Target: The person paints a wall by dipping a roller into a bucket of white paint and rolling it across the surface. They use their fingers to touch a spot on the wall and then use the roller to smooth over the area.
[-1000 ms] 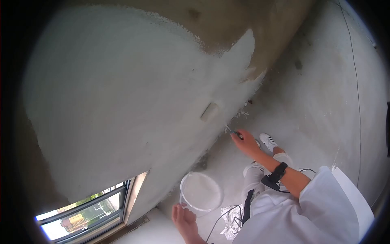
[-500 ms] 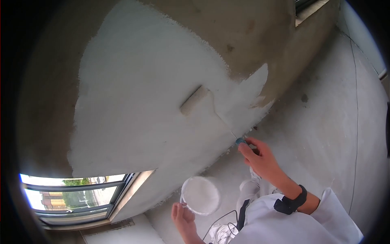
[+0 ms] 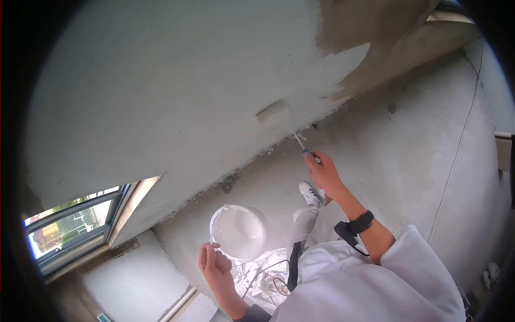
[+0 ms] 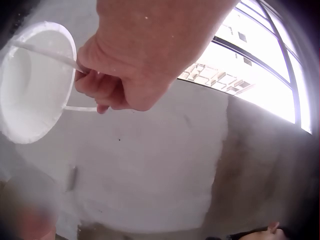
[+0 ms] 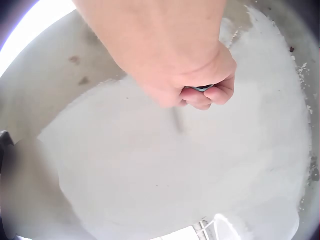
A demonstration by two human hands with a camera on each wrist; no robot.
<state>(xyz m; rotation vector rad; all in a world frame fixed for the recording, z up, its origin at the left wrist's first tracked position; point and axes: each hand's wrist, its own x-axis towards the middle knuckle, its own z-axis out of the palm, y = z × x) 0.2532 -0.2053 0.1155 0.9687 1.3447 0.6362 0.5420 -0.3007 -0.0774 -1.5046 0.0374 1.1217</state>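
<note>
My right hand (image 3: 324, 174) grips the blue-green handle (image 3: 306, 152) of a paint roller, its fingers curled round it. The white roller sleeve (image 3: 273, 110) lies against the freshly whitened wall (image 3: 161, 96), low down near the floor line. In the right wrist view a dark handle end (image 5: 202, 88) shows inside the fist, while the sleeve is mostly hidden behind the hand. My left hand (image 3: 215, 264) holds a white bucket (image 3: 260, 228) by its thin bail handle (image 4: 47, 53). The bucket hangs tilted beside the hand, with white paint inside.
Bare brown wall (image 3: 370, 27) borders the white coat at upper right. A window (image 3: 75, 225) opens at lower left. White splatter lines the wall's foot along the grey floor (image 3: 365, 150). A crumpled white sheet or bag (image 3: 263, 273) and a black cable lie below the bucket.
The roller went up the wall to mid-height, then came back down close to the floor line. The head view has swung around. My left hand still holds the bucket.
</note>
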